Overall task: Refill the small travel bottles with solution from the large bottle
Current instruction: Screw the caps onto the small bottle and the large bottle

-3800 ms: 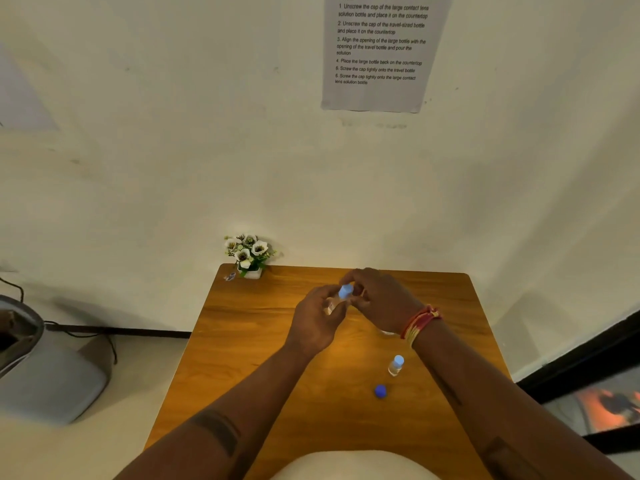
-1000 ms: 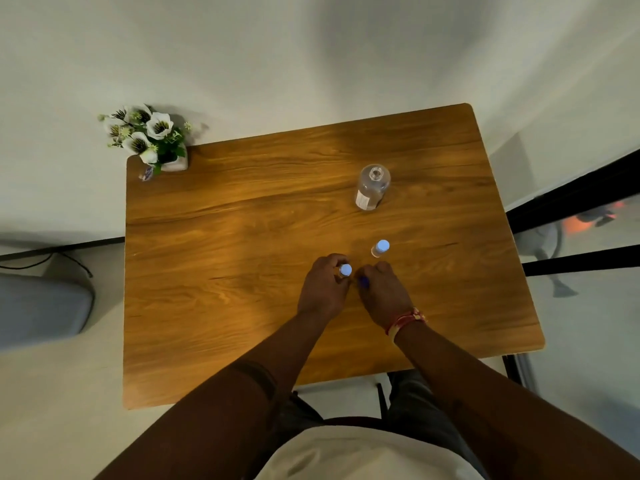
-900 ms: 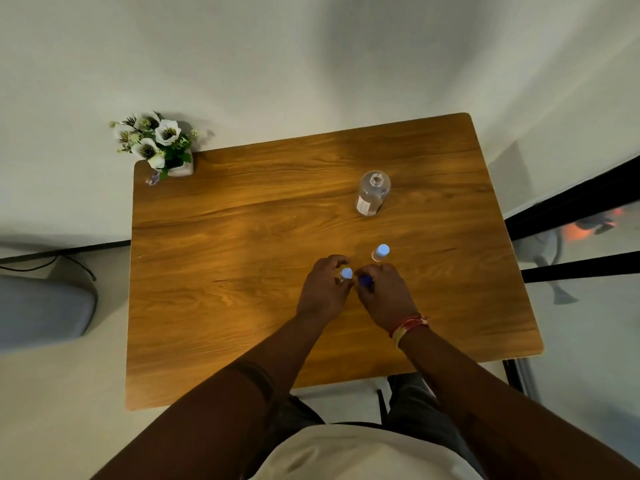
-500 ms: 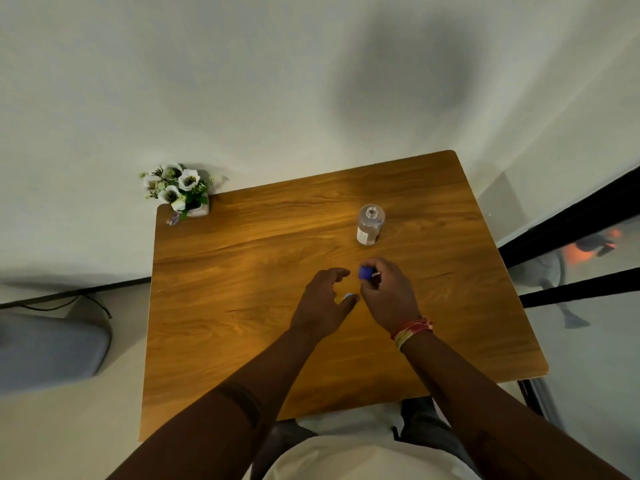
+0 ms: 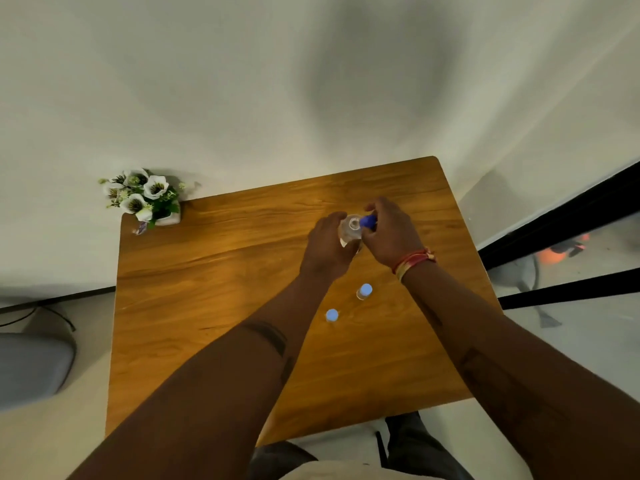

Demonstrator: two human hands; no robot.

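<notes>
Two bare forearms with no sleeves. The right hand [image 5: 389, 233] has a bundle of red and yellow thread bracelets [image 5: 412, 259] around its wrist. The left hand [image 5: 327, 249] wears nothing. Each forearm bears a dark tattoo marking. A light shirt and dark trousers show below.

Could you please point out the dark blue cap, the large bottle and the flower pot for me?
dark blue cap [image 5: 367, 222]: head view, on its side wall.
large bottle [image 5: 353, 224]: head view, on its open mouth.
flower pot [image 5: 169, 219]: head view, on its white front.
</notes>
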